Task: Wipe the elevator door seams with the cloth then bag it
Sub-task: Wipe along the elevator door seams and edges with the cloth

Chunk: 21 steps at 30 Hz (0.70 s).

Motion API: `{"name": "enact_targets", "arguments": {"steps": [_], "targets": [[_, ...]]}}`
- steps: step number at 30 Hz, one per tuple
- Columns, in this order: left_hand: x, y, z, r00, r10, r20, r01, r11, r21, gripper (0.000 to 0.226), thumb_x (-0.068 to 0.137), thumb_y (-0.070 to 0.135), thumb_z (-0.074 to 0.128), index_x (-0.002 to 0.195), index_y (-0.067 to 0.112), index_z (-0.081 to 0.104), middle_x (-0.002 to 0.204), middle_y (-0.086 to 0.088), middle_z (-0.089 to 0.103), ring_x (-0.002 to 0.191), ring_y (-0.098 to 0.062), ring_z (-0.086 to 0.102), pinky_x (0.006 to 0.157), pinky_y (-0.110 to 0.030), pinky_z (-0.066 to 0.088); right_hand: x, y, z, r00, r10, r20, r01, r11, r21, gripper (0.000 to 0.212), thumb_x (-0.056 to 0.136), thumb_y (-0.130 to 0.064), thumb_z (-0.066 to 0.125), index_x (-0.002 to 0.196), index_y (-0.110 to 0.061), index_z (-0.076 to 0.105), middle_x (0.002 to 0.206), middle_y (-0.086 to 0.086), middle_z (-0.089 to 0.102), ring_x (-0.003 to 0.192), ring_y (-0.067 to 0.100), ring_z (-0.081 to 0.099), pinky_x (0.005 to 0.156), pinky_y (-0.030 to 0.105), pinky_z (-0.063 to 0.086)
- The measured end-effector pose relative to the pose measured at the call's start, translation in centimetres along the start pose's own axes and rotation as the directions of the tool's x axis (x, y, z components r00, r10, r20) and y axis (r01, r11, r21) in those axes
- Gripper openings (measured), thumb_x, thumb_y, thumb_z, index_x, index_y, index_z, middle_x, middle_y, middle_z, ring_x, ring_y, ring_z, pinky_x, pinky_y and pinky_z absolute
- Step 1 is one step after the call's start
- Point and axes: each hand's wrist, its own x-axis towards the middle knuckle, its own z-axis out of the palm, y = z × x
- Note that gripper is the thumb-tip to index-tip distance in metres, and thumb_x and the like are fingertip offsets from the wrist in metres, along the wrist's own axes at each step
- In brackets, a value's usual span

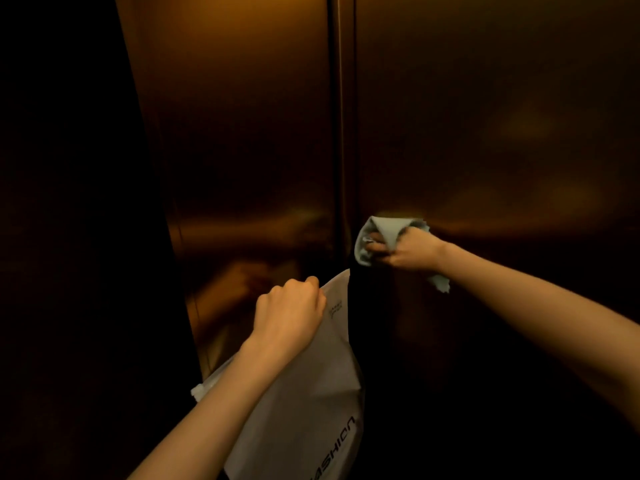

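The light in here is dim and amber, and the two brushed-metal elevator door panels (249, 133) glow brown where they catch it. The dark vertical centre seam (341, 133) between the panels runs from the top of the view down behind the bag; everything is best placed against it.

Just to the right of the seam, about halfway down, the right hand (407, 251) is closed around a pale grey-green bunched cleaning cloth (384, 233). The cloth wraps over the fingers, its folded front edge pointing toward the seam and lying just beside it; whether it actually touches the metal there I cannot tell. A ragged tail of the cloth hangs out below the wrist, further to the right of the seam.

To the left of the seam and lower, the left hand (289, 313) is curled into a fist, gripping the top edge of a white plastic shopping bag with black lettering (311, 403). The bag hangs from that hand, its upper corner reaching up to the seam and its body crossing in front of the seam's lower part. The letters "ASHION" show near its bottom edge. A crumpled white strip of the bag pokes out under the left forearm, well left of the seam.

Far left of the seam, the wall is in deep shadow.
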Motion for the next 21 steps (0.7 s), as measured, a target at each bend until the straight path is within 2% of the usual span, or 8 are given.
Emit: {"name": "enact_targets", "arguments": {"steps": [2, 5, 10, 12, 14, 16, 18, 21], "targets": [[0.7, 0.1, -0.3, 1.0, -0.011, -0.017, 0.011, 1.0, 0.027, 0.028, 0.099, 0.032, 0.032, 0.089, 0.013, 0.051, 0.081, -0.005, 0.058, 0.078, -0.03, 0.06, 0.06, -0.036, 0.041, -0.1, 1.2, -0.1, 0.998, -0.017, -0.057, 0.017, 1.0, -0.003, 0.054, 0.085, -0.016, 0.019, 0.119, -0.009, 0.061, 0.127, 0.017, 0.058, 0.112, 0.04, 0.058, 0.08, 0.054, 0.053], [1.7, 0.6, -0.8, 0.999, -0.023, -0.045, 0.026, 0.998, 0.064, 0.028, 0.099, 0.032, 0.033, 0.094, 0.013, 0.053, 0.088, -0.007, 0.061, 0.082, -0.032, 0.06, 0.063, -0.037, 0.042, 0.0, 5.2, -1.6, 0.986, -0.018, -0.164, 0.013, 0.999, -0.037, 0.041, 0.08, -0.015, 0.036, 0.1, -0.013, 0.071, 0.113, 0.017, 0.066, 0.09, 0.039, 0.068, 0.067, 0.051, 0.056], [3.3, 1.4, -1.7, 0.995, -0.04, -0.092, 0.05, 0.993, 0.104, 0.029, 0.099, 0.033, 0.034, 0.099, 0.014, 0.055, 0.095, -0.008, 0.062, 0.089, -0.034, 0.06, 0.064, -0.035, 0.038, 0.3, 11.1, -5.0, 0.906, 0.138, -0.401, -0.194, 0.976, -0.102, 0.041, 0.078, -0.014, 0.034, 0.095, -0.01, 0.072, 0.113, 0.02, 0.064, 0.097, 0.04, 0.065, 0.058, 0.043, 0.056], [3.9, 1.6, -2.3, 0.992, -0.05, -0.114, 0.063, 0.991, 0.117, 0.029, 0.099, 0.033, 0.034, 0.098, 0.014, 0.055, 0.094, -0.007, 0.061, 0.088, -0.032, 0.06, 0.063, -0.034, 0.038, 0.3, 11.6, -6.2, 0.89, 0.283, -0.358, -0.323, 0.945, -0.055, 0.042, 0.078, -0.014, 0.034, 0.095, -0.01, 0.072, 0.112, 0.018, 0.065, 0.101, 0.038, 0.063, 0.061, 0.04, 0.055], [4.3, 1.9, -2.8, 0.988, -0.062, -0.141, 0.081, 0.987, 0.136, 0.029, 0.099, 0.033, 0.033, 0.096, 0.014, 0.055, 0.09, -0.006, 0.06, 0.086, -0.031, 0.06, 0.062, -0.035, 0.038, 0.6, 10.1, -5.4, 0.864, 0.374, -0.337, -0.406, 0.914, -0.027, 0.033, 0.077, -0.018, 0.048, 0.099, -0.01, 0.072, 0.116, 0.018, 0.064, 0.107, 0.036, 0.061, 0.075, 0.044, 0.054], [4.7, 2.1, -3.3, 0.986, -0.069, -0.155, 0.093, 0.984, 0.151, 0.028, 0.099, 0.033, 0.033, 0.096, 0.014, 0.054, 0.089, -0.005, 0.059, 0.085, -0.03, 0.06, 0.062, -0.035, 0.039, 0.8, 7.5, -3.8, 0.906, 0.344, -0.245, -0.362, 0.931, -0.034, 0.046, 0.066, -0.033, 0.066, 0.106, -0.011, 0.071, 0.123, 0.016, 0.062, 0.113, 0.036, 0.058, 0.088, 0.049, 0.049], [4.9, 2.2, -3.8, 0.984, -0.073, -0.164, 0.101, 0.981, 0.168, 0.028, 0.099, 0.033, 0.033, 0.096, 0.014, 0.054, 0.091, -0.006, 0.06, 0.087, -0.031, 0.06, 0.062, -0.036, 0.038, 0.6, 5.3, -2.7, 0.954, 0.26, -0.15, -0.272, 0.96, -0.063, 0.06, 0.058, -0.047, 0.07, 0.108, -0.015, 0.072, 0.126, 0.013, 0.061, 0.116, 0.034, 0.057, 0.088, 0.048, 0.049], [5.4, 2.2, -4.7, 0.978, -0.074, -0.195, 0.113, 0.975, 0.193, 0.028, 0.099, 0.033, 0.032, 0.097, 0.015, 0.054, 0.094, -0.007, 0.061, 0.088, -0.032, 0.06, 0.062, -0.035, 0.036, 0.5, 4.7, -2.6, 0.943, 0.228, -0.241, -0.25, 0.966, -0.066, 0.05, 0.063, -0.032, 0.068, 0.109, -0.015, 0.071, 0.12, 0.014, 0.064, 0.108, 0.035, 0.061, 0.08, 0.049, 0.053]]}}
